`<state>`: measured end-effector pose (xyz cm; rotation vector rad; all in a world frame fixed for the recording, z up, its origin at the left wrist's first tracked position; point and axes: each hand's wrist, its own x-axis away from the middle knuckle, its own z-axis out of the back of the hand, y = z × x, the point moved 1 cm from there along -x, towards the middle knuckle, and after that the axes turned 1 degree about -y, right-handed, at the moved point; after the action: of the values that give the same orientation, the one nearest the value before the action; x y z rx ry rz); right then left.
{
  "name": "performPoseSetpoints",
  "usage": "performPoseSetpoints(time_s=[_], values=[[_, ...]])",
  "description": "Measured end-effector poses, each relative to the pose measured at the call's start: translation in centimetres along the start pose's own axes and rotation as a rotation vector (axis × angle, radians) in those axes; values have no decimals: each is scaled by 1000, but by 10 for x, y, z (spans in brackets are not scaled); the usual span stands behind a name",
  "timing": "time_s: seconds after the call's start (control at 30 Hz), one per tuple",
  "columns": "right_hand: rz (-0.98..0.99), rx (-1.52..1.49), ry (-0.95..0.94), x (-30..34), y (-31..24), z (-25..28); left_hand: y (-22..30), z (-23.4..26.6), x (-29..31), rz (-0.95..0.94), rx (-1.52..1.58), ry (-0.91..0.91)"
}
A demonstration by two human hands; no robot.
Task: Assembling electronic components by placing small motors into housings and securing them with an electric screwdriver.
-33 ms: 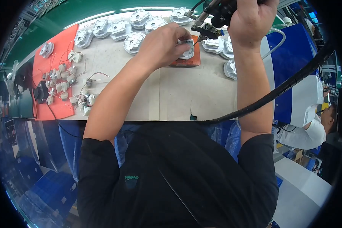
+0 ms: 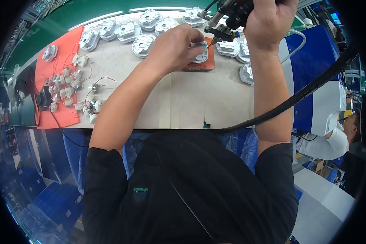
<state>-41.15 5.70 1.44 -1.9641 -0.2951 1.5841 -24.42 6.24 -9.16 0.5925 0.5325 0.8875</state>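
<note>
A white round plastic housing (image 2: 201, 57) rests on an orange-red block (image 2: 208, 65) at the far middle of the bench. Bent over it from the left, my left hand (image 2: 175, 48) grips its edge with closed fingers; part of the piece is hidden beneath them. My right hand (image 2: 267, 28), at the upper right, is wrapped round a black hand-held power tool (image 2: 236, 15), which looks like a powered screwdriver. Its thin metal tip (image 2: 212, 42) slants down to the left, close to the housing and my left fingertips. Whether the tip touches the housing I cannot tell.
Several similar white housings (image 2: 128, 31) stand along the back of the bench (image 2: 150, 110). On an orange-red sheet (image 2: 69, 40) at the left lie several small wired motors (image 2: 65, 83). A thick black hose (image 2: 305, 91) crosses above my right forearm. A co-worker (image 2: 329, 144) is at far right.
</note>
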Motion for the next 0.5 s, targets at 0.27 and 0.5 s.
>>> performPoseSetpoints(time_s=[0.27, 0.5], values=[[-24, -60, -45, 6, 3, -2, -1, -3, 0, -22, 5, 27], [-132, -82, -42, -3, -10, -2, -5, -3, 1, -8, 65, 31]])
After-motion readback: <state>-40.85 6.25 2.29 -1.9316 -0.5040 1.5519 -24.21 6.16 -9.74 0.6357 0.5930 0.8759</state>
